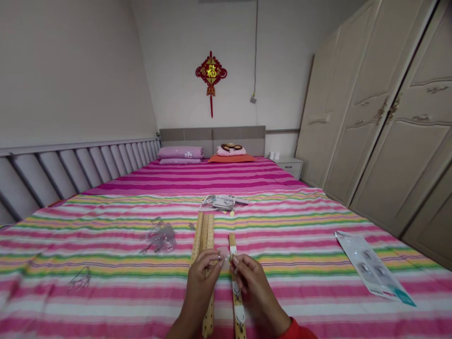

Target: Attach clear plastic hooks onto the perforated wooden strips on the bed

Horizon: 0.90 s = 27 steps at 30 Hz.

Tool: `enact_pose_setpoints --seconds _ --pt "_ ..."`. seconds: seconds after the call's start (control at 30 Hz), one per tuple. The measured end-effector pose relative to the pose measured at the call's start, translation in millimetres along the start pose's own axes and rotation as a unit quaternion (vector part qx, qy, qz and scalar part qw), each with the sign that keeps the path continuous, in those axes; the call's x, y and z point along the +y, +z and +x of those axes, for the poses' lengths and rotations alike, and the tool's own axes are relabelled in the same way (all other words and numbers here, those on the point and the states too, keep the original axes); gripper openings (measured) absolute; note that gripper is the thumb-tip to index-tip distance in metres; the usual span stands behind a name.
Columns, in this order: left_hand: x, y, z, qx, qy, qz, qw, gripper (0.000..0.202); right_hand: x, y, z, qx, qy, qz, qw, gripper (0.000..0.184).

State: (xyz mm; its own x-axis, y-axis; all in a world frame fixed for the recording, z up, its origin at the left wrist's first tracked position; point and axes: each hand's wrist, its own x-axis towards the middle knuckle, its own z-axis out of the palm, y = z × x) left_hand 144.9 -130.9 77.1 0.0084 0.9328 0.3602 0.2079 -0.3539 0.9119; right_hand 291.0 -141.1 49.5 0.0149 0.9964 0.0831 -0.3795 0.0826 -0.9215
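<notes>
My left hand (202,278) and my right hand (251,281) meet over the striped bedspread (303,235), fingertips pinched together on a small clear piece (226,256) that I cannot make out well. It is held just above a narrow wooden strip (233,245) with holes, which bears a white hook fitting (240,315) near its close end. Two longer wooden strips (205,233) lie side by side to the left, partly under my left hand.
A heap of clear plastic hooks (160,237) lies left of the strips, a torn packet (222,202) beyond them, and a flat white packet (374,270) at the right. Pillows (181,153) rest at the headboard. Wardrobe doors (388,117) line the right side.
</notes>
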Motion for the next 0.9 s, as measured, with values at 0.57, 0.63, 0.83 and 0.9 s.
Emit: enact_pose_setpoints --seconds 0.57,0.63,0.83,0.9 --pt "-13.5 11.3 -14.8 -0.039 0.079 0.084 0.993 0.023 5.8 -9.1 1.4 0.042 0.030 0.011 0.999 0.034" --pt "-14.6 11.7 -10.3 -0.016 0.044 0.056 0.997 0.021 9.2 -13.6 5.2 0.049 0.028 0.004 0.998 0.035" --pt "-17.4 23.5 18.7 -0.013 -0.152 -0.106 0.983 0.040 16.5 -19.8 16.2 0.043 0.038 -0.019 0.998 0.042" --pt "-21.1 27.8 29.8 -0.042 -0.165 -0.122 0.978 0.036 15.2 -20.7 21.7 0.040 0.032 -0.042 0.998 0.043"
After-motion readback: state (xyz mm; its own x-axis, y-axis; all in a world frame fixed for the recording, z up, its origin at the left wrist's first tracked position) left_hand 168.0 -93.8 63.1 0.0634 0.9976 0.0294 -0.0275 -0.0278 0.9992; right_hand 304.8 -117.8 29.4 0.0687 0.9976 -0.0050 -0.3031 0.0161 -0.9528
